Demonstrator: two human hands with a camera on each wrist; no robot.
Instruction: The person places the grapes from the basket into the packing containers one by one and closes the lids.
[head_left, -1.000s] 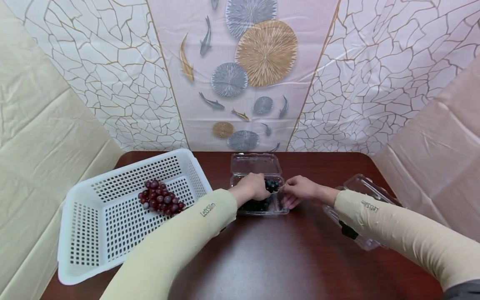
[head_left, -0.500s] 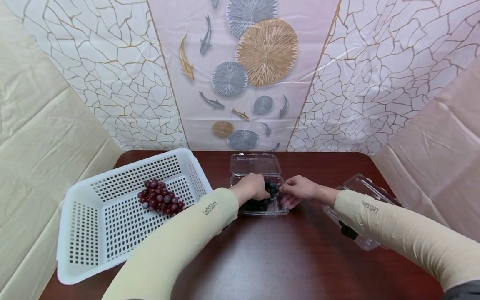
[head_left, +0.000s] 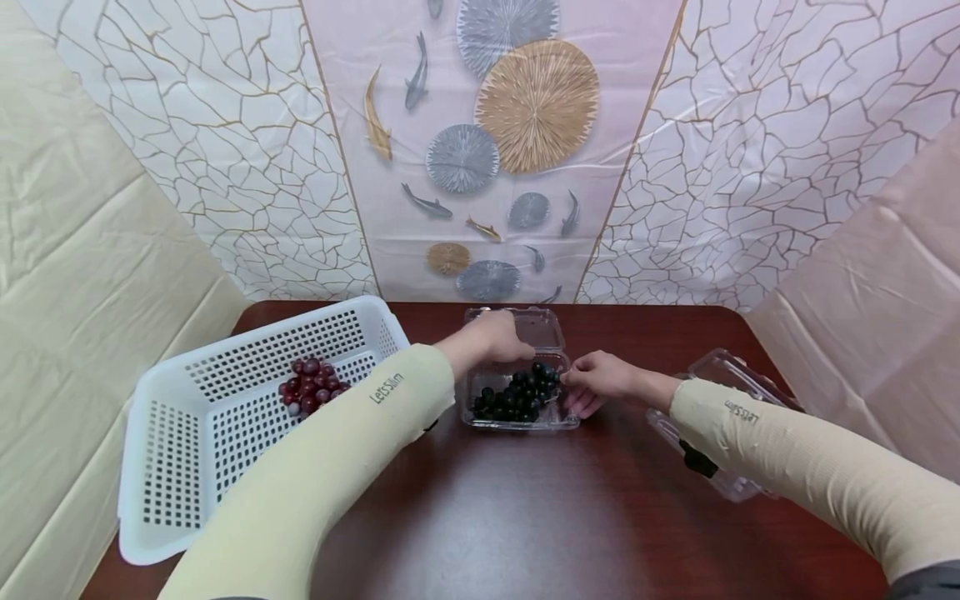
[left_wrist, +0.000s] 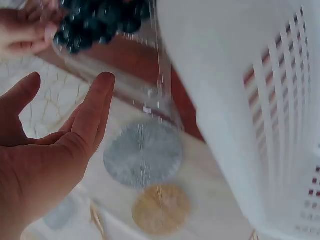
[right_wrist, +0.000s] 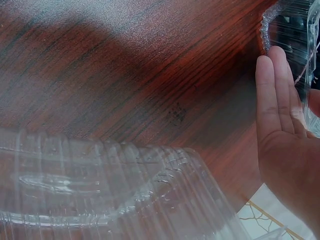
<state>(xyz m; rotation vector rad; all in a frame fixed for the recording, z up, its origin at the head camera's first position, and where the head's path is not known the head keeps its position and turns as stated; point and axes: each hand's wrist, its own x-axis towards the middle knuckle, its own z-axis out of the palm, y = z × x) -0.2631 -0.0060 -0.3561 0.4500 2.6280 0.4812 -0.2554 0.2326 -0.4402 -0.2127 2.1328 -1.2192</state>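
Centrally, a clear hinged clamshell [head_left: 517,427], lid folded back, sits on the reddish-brown wood-grain table [head_left: 465,517] & holds a bunch of dark grapes [head_left: 517,396], lying in its base. L hand [head_left: 495,336]: above the back of the clamshell, nothing held; thumb & fingers spread wide, fingertips apart from the fruit (L wrist view). R hand [head_left: 600,382]: narrow grip, pinching the clamshell's R wall, fingers straight along the outside; can't tell if the stem is held too. Legible text: "Let'sSlim" on L sleeve [head_left: 330,471]; same wording, inverted, on R sleeve [head_left: 787,450]. Far L: white perforated plastic basket [head_left: 133,467] w/ red grapes [head_left: 309,386], partly behind L sleeve. Far R: 2nd clear clamshell [head_left: 738,375], partly under R forearm. Rear: backdrop [head_left: 536,108] w/ gold & grey discs, fish motifs & crackle-pattern side panels.
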